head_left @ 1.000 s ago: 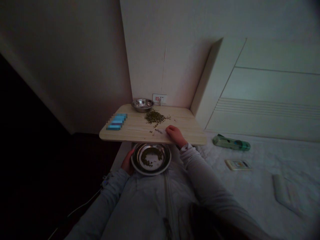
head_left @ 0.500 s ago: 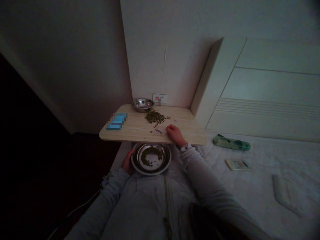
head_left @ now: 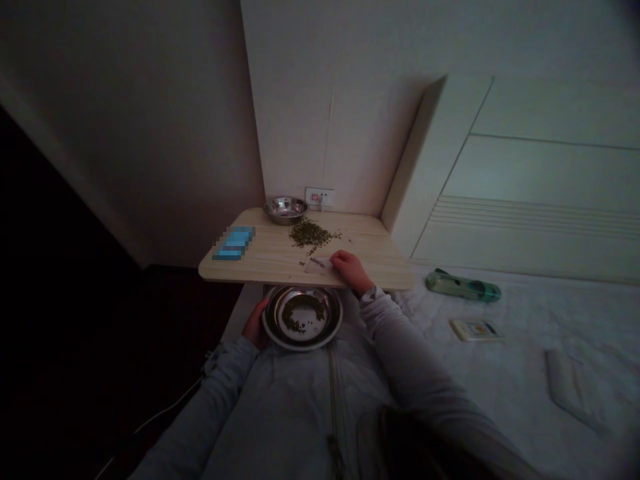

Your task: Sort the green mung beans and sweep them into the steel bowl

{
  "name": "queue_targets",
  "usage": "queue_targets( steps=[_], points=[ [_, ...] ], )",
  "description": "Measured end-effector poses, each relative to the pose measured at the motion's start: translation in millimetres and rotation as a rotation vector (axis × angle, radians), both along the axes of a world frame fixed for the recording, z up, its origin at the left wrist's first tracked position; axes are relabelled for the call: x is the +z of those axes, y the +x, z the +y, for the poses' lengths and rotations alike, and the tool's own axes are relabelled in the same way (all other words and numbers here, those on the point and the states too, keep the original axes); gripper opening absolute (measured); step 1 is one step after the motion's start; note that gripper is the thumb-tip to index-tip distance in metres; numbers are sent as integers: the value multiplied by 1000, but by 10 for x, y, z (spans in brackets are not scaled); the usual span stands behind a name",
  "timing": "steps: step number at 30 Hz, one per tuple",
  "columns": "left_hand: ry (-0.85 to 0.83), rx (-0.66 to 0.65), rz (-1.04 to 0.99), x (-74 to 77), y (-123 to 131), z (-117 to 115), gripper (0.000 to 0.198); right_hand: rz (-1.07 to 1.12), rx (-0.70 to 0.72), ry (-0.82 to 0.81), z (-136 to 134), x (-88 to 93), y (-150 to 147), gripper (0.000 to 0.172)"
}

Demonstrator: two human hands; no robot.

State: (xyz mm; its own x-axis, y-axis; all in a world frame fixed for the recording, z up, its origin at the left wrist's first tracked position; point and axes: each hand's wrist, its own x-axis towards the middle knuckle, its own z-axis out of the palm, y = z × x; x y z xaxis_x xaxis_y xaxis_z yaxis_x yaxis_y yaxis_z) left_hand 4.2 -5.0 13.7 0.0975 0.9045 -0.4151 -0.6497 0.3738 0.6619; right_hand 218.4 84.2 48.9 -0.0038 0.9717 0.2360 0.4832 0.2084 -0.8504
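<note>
A steel bowl (head_left: 302, 318) with some small green beans in it sits in my lap, just under the front edge of a light wooden table (head_left: 270, 257). My left hand (head_left: 254, 325) grips the bowl's left rim. My right hand (head_left: 351, 269) rests on the table near its front edge, fingers curled together over a small pale thing I cannot make out. A few loose beans lie just left of those fingers. A larger pile of green beans (head_left: 308, 234) is spread farther back on the table.
A second steel bowl (head_left: 285, 209) stands at the table's back edge by a wall socket (head_left: 319, 197). A blue object (head_left: 233, 243) lies on the table's left. On the bed to the right lie a green case (head_left: 463, 285), a small box (head_left: 475, 329) and a white remote (head_left: 565, 387).
Almost nothing has moved. The right hand's fingers have shifted slightly on the table by the loose beans. The left hand still holds the bowl.
</note>
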Motion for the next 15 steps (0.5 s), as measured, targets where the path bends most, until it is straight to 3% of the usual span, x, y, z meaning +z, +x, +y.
queue_targets(
  steps=[15],
  points=[
    [50,-6,14,-37,-10,16,27,-7,23,-18,-2,1,-4,16]
  ],
)
